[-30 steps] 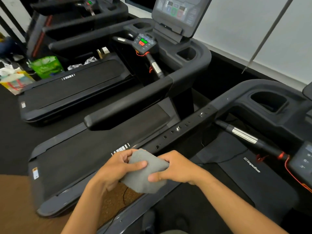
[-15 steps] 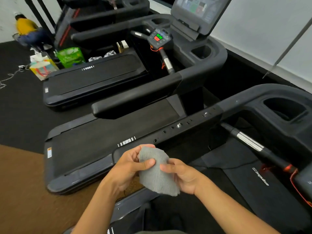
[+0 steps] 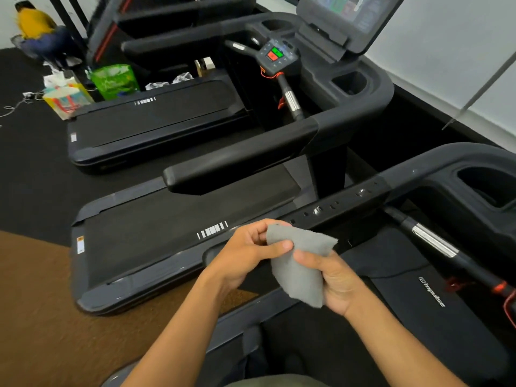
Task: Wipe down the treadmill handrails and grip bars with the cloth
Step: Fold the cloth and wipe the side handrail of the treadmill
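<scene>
A folded grey cloth hangs between both hands at the lower centre. My left hand pinches its upper left edge with thumb and fingers. My right hand grips its lower right side. Both hands hover just in front of the near treadmill's left handrail, a black bar with small buttons. That treadmill's grip bar with a chrome sensor runs at the right. The neighbouring treadmill's handrail lies beyond, with its own chrome grip bar.
A third treadmill belt lies further left. Coloured bags and a crouching person are at the far left on the black floor mat. A console screen stands at the top. White wall at right, brown floor at lower left.
The view has swung left and down slightly. The cloth has turned from lying flat between the hands to hanging downward, and my right hand has slid lower on it.
</scene>
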The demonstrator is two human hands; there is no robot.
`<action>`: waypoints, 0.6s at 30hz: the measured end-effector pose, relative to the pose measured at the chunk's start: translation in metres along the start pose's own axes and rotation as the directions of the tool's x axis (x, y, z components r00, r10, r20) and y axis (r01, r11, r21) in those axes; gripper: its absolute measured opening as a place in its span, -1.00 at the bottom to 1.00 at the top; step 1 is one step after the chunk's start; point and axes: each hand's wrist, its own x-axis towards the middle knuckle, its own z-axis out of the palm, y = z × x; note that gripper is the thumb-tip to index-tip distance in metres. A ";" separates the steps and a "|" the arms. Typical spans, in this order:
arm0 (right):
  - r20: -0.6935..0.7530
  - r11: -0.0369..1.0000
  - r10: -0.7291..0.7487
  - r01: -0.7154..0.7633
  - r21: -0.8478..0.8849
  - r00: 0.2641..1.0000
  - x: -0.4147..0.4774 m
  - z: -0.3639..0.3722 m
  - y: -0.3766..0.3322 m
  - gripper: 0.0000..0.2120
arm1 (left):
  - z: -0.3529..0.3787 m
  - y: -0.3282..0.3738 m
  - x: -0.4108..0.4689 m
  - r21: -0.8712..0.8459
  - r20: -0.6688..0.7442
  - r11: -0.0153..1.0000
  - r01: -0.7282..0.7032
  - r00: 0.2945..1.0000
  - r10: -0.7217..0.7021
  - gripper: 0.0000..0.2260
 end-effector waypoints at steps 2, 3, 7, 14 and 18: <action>-0.063 0.992 -0.066 0.059 -0.109 0.996 0.001 0.003 -0.013 -0.40 | -0.003 0.000 0.006 -0.016 0.006 1.000 0.010 1.000 -0.010 -0.67; -0.081 0.988 -0.081 0.070 -0.135 0.993 0.001 0.003 -0.017 -0.45 | -0.005 0.001 0.008 -0.028 0.009 0.999 0.019 1.000 -0.019 -0.66; -0.201 0.986 -0.031 -0.004 -0.168 0.979 0.002 0.008 -0.024 -0.55 | -0.012 0.002 0.016 0.014 -0.037 0.999 0.038 0.999 -0.037 -0.68; -0.485 0.871 -0.290 0.018 -0.491 0.825 0.014 0.024 -0.045 -0.81 | -0.039 -0.021 0.024 0.610 -0.245 0.791 0.040 0.959 0.141 -0.44; -0.156 0.481 -0.604 0.201 -0.853 0.781 0.038 0.024 -0.035 -0.63 | -0.055 -0.043 0.028 0.873 -0.195 0.476 0.108 0.971 0.137 -0.28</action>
